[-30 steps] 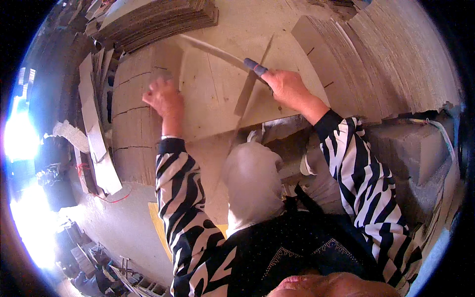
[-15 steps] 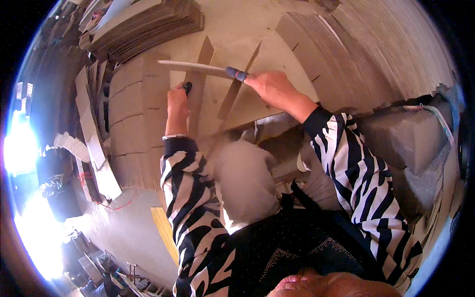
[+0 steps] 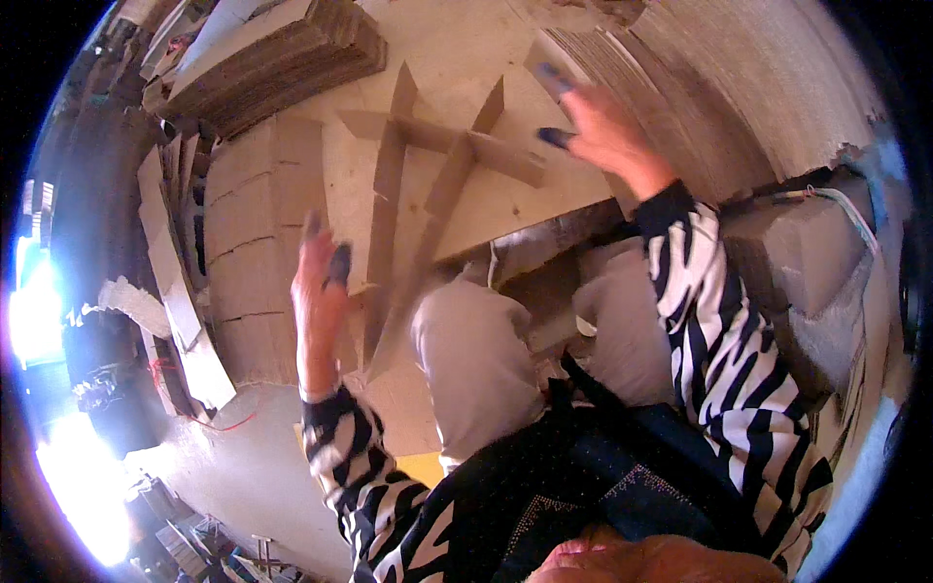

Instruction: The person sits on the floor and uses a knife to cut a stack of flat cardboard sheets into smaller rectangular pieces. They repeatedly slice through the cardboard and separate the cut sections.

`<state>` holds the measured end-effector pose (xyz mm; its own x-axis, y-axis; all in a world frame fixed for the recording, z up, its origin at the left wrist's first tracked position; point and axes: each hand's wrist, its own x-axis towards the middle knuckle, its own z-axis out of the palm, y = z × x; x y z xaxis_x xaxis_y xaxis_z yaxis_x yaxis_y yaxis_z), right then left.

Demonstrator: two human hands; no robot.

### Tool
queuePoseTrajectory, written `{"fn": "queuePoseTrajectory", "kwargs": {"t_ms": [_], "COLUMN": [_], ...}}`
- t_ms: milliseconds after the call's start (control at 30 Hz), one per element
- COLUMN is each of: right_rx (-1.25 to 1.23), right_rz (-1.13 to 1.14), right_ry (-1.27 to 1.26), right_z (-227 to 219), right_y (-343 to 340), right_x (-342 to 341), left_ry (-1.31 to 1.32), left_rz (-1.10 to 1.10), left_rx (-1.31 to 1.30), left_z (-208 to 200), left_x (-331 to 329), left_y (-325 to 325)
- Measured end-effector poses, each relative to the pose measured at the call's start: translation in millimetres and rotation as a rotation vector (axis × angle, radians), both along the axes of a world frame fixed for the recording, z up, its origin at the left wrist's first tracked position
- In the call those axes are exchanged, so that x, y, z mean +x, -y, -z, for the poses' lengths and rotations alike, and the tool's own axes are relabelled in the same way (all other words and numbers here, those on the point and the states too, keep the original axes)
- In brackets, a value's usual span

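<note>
Two long brown cardboard strips stand on edge on the pale wooden board, a left strip [image 3: 385, 204] and a slanting right strip [image 3: 450, 180]. A shorter cardboard crosspiece [image 3: 505, 160] lies across both near their far ends and meets them; how deep its slots sit cannot be made out. My left hand [image 3: 316, 291] is left of the strips' near ends, open, with thumb and finger apart. My right hand [image 3: 607, 136] hovers to the right of the crosspiece, also open and holding nothing. Dark covers sit on fingertips of both hands.
A thick stack of cardboard [image 3: 277, 73] is at the far left. Upright packed cardboard sheets [image 3: 671, 126] fill the right side, and cardboard bundles [image 3: 255, 233] line the left. My knees [image 3: 476, 340] are below the board's near edge.
The crosspiece, held in my right hand before, now rests across the two strips, released. My right hand has moved right; my left hand has left the left strip and come nearer me.
</note>
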<state>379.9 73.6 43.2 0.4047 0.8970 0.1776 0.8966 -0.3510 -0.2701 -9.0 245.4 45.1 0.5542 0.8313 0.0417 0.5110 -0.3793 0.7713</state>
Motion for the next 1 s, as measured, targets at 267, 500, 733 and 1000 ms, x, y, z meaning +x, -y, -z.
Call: {"fn": "queuePoseTrajectory", "kwargs": {"t_ms": [267, 500, 733, 1000], "right_rx": [0.011, 0.352, 0.533, 0.342], "right_rz": [0.151, -0.105, -0.326, -0.025], "right_ry": [0.393, 0.106, -0.459, -0.19], "right_z": [11, -42, -11, -19], "right_y": [91, 13, -65, -63], "right_x": [14, -46, -48, -9], "left_ry": [0.652, 0.561, -0.048, -0.272], "left_rz": [-0.46, -0.32, -0.173, -0.192], "left_rx": [-0.178, -0.113, 0.071, 0.33], "left_z": [67, 70, 55, 53], "left_x": [-87, 10, 40, 19], "left_y": [112, 71, 10, 10]}}
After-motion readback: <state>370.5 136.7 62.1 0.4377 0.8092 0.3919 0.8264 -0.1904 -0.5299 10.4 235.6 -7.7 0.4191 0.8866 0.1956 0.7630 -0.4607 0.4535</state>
